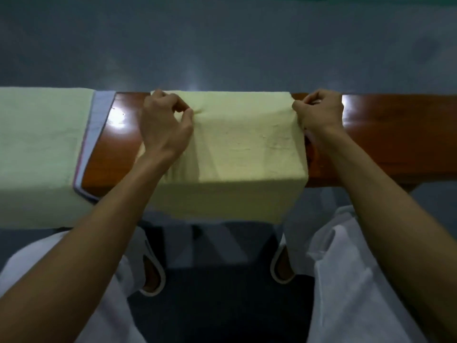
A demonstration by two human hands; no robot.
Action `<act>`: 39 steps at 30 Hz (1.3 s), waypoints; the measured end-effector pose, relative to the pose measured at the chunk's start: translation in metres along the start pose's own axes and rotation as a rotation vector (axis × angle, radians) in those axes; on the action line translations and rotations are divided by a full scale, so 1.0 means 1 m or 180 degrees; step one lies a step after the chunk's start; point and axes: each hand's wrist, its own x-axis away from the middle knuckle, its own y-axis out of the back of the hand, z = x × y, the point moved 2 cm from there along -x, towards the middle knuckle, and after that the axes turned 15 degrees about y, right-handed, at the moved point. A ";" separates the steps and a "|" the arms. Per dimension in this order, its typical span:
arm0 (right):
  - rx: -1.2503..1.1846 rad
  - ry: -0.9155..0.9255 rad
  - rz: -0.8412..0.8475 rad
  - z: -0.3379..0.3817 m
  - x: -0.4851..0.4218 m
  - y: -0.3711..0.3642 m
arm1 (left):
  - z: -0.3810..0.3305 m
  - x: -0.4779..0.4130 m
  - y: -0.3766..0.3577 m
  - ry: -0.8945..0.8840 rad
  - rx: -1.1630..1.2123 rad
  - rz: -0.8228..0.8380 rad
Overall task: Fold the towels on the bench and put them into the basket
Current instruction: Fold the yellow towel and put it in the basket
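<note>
A pale yellow towel [237, 149] lies across the brown wooden bench [395, 134], its near part hanging over the front edge. My left hand [164, 125] pinches the towel near its far left corner. My right hand [319, 112] pinches the far right corner at the bench's back edge. A second pale yellow towel [42, 149] lies spread over a grey-blue one [99, 115] on the left of the bench. No basket is in view.
Grey floor [222, 45] stretches beyond the bench. Below the bench are my legs in white trousers [351, 280] and my feet in white slippers [150, 276]. Bare glossy wood shows between the two towels and to the right.
</note>
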 end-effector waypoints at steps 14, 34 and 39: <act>0.0468 0.0188 0.0686 -0.015 0.002 0.006 | 0.021 0.014 0.006 0.0093 -0.0723 0.0531; 0.0759 -0.0057 0.1294 -0.007 0.036 0.029 | 0.047 0.009 0.049 0.0914 -0.0960 0.0851; 0.0577 0.0031 0.0983 -0.008 0.033 0.026 | 0.049 -0.003 0.060 0.1148 -0.0948 0.1180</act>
